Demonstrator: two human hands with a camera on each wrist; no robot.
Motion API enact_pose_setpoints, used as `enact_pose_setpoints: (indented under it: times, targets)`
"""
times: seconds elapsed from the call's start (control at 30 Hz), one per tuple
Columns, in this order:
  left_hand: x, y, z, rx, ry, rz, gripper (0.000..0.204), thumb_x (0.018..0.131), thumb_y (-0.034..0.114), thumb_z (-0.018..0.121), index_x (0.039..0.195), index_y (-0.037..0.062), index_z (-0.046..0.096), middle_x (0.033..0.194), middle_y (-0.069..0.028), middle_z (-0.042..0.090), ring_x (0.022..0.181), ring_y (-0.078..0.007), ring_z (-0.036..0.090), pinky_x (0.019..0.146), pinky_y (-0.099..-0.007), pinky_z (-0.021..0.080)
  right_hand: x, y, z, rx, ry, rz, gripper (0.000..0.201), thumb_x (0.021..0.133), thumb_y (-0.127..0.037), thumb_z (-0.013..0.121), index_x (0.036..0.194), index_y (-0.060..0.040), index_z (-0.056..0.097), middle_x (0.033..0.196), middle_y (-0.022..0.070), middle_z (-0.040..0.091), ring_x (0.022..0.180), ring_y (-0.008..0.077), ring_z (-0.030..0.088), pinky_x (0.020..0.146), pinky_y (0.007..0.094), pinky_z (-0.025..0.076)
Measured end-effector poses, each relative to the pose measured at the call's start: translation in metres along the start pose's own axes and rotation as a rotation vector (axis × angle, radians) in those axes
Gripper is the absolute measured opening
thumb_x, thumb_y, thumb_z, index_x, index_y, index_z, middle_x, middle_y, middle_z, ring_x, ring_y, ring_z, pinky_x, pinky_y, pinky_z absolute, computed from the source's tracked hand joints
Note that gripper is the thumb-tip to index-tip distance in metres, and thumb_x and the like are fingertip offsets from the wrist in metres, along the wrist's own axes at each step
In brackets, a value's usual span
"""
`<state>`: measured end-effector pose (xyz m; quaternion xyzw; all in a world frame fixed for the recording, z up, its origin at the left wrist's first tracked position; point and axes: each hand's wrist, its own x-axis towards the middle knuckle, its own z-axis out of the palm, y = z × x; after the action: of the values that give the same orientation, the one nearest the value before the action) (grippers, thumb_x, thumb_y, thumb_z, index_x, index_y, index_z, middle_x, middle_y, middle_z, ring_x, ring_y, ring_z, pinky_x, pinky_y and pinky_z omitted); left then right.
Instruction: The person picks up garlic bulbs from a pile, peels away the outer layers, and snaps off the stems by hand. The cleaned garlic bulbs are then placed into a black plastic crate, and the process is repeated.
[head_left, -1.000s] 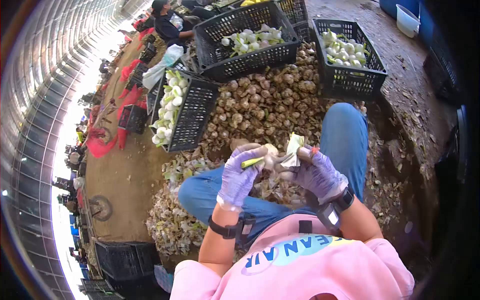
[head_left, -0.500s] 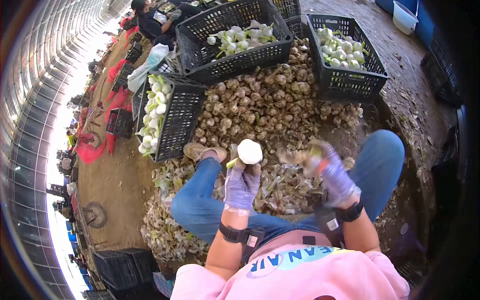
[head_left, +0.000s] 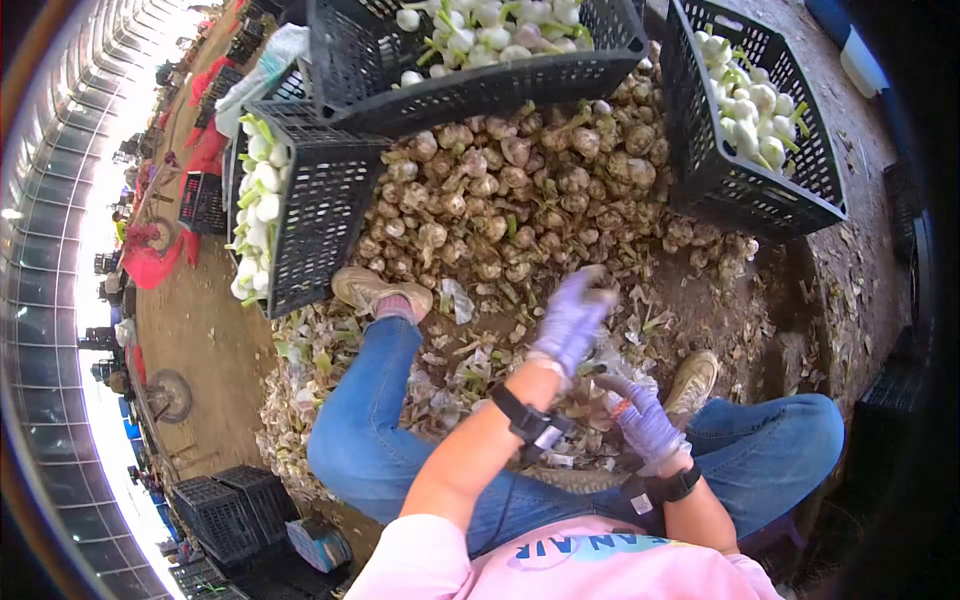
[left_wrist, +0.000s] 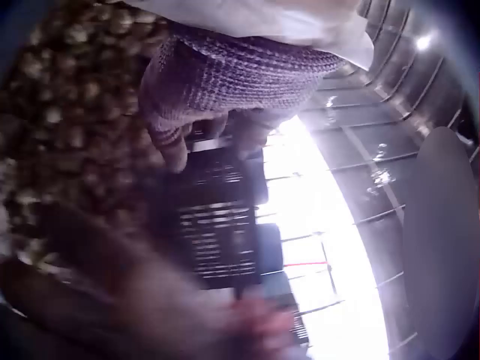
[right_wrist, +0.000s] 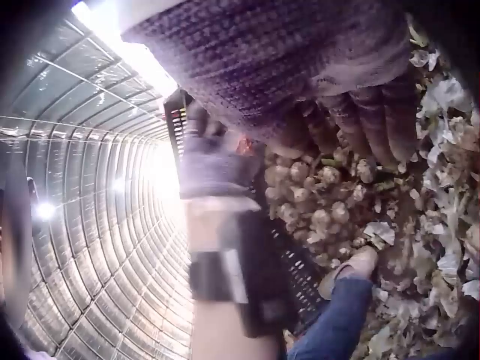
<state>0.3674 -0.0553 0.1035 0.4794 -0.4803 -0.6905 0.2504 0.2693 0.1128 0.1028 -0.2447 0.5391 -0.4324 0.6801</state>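
Observation:
My left hand (head_left: 570, 325), in a purple knit glove, reaches out over the near edge of a heap of unpeeled garlic bulbs (head_left: 500, 190). Its fingers look relaxed, and no bulb shows in it. In the left wrist view the gloved fingers (left_wrist: 174, 150) hang loosely bent with nothing between them. Lower and to the right, my right hand (head_left: 648, 425) hovers over loose garlic skins (head_left: 480, 375). Its fingers (right_wrist: 371, 124) trail downward in the right wrist view, apparently around nothing. Something small and orange (head_left: 621, 407) sits at one of its fingers.
Black crates with trimmed white bulbs border the heap: one at left (head_left: 325, 220), one behind (head_left: 470, 100), one at right (head_left: 750, 195). My legs (head_left: 370, 400) and shoes (head_left: 375, 291) frame the skins. More black crates (head_left: 225, 510) stand at lower left.
A peeled white bulb was in my left hand half a second ago and is gone from it now. That hand has swung right and toward the heap; the right hand has dropped lower.

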Motion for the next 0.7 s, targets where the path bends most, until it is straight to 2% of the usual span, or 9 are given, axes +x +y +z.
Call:
enact_pose_setpoints:
  times: [0.1,0.13,0.23,0.27,0.43,0.5,0.57,0.63,0.7]
  targets:
    - [0.036,-0.096,-0.076,0.158,0.494,-0.085,0.051,0.078,0.020,0.067,0.124,0.0113,0.047,0.124,-0.0099,0.049,0.107,-0.0240,0.048,0.095,-0.0344,0.039,0.007,-0.020,0.002,-0.032,0.004,0.185,0.032,0.092,-0.024,0.051,0.116,-0.0029,0.054,0.086,0.0002,0.059,0.076,0.0056,0.054,0.065,0.0206,0.044]
    - [0.032,-0.068,-0.080,0.091,0.594,-0.069,0.042,0.079,0.007,0.064,0.120,0.0059,0.051,0.118,-0.0119,0.053,0.105,-0.0233,0.051,0.090,-0.0319,0.041,0.010,-0.018,0.003,-0.036,0.012,0.171,0.031,0.091,-0.025,0.051,0.114,-0.0033,0.055,0.083,-0.0011,0.058,0.071,0.0053,0.052,0.062,0.0205,0.043]
    - [0.091,-0.140,-0.142,0.017,0.766,-0.140,0.051,0.082,0.006,0.060,0.129,0.0048,0.041,0.131,-0.0138,0.043,0.118,-0.0228,0.042,0.095,-0.0338,0.037,0.019,-0.021,0.002,-0.121,0.023,0.199,0.032,0.090,-0.025,0.053,0.114,-0.0038,0.055,0.081,-0.0018,0.057,0.068,0.0051,0.051,0.061,0.0198,0.042]
    - [0.102,-0.145,-0.151,0.052,0.708,-0.156,0.057,0.081,0.007,0.062,0.132,0.0053,0.037,0.133,-0.0154,0.041,0.119,-0.0235,0.041,0.097,-0.0343,0.036,0.022,-0.018,0.002,-0.207,0.029,0.081,0.032,0.089,-0.024,0.055,0.115,-0.0042,0.055,0.081,-0.0028,0.056,0.067,0.0043,0.050,0.060,0.0193,0.041]
    - [0.100,-0.116,-0.154,-0.028,0.541,-0.408,0.079,0.076,0.011,0.069,0.140,0.0051,0.022,0.137,-0.0206,0.034,0.121,-0.0252,0.041,0.099,-0.0346,0.036,0.023,-0.015,0.002,0.033,0.029,0.258,0.036,0.089,-0.023,0.057,0.118,-0.0027,0.053,0.094,0.0013,0.058,0.082,0.0071,0.052,0.072,0.0220,0.043]
    - [0.080,-0.114,-0.141,0.064,0.591,-0.042,0.084,0.073,0.009,0.072,0.137,0.0001,0.018,0.125,-0.0143,0.046,0.108,-0.0240,0.050,0.094,-0.0347,0.040,0.020,-0.005,0.004,-0.094,0.061,0.033,0.037,0.089,-0.024,0.056,0.119,-0.0022,0.052,0.101,0.0038,0.059,0.094,0.0113,0.052,0.083,0.0248,0.042]
    - [0.040,-0.075,-0.117,0.384,0.636,-0.094,0.087,0.070,0.008,0.074,0.137,-0.0013,0.018,0.128,-0.0154,0.042,0.107,-0.0258,0.052,0.095,-0.0344,0.041,0.018,0.002,0.004,-0.088,0.045,0.086,0.041,0.088,-0.025,0.054,0.120,-0.0010,0.052,0.112,0.0109,0.058,0.108,0.0191,0.050,0.094,0.0304,0.037]
    - [-0.013,-0.030,-0.088,-0.316,0.299,-0.136,0.092,0.066,0.009,0.077,0.137,0.0022,0.018,0.125,-0.0141,0.046,0.108,-0.0248,0.053,0.095,-0.0350,0.043,0.014,0.002,0.007,-0.214,-0.069,0.004,0.042,0.087,-0.022,0.053,0.122,0.0006,0.050,0.116,0.0120,0.056,0.109,0.0196,0.050,0.094,0.0306,0.037]
    - [-0.047,-0.016,-0.068,-0.504,-0.004,-0.010,0.097,0.062,0.013,0.080,0.138,0.0052,0.021,0.120,-0.0110,0.050,0.107,-0.0235,0.053,0.094,-0.0349,0.044,0.008,-0.015,0.022,-0.284,-0.048,-0.026,0.043,0.087,-0.020,0.054,0.124,0.0017,0.047,0.119,0.0129,0.055,0.109,0.0198,0.050,0.094,0.0304,0.037]
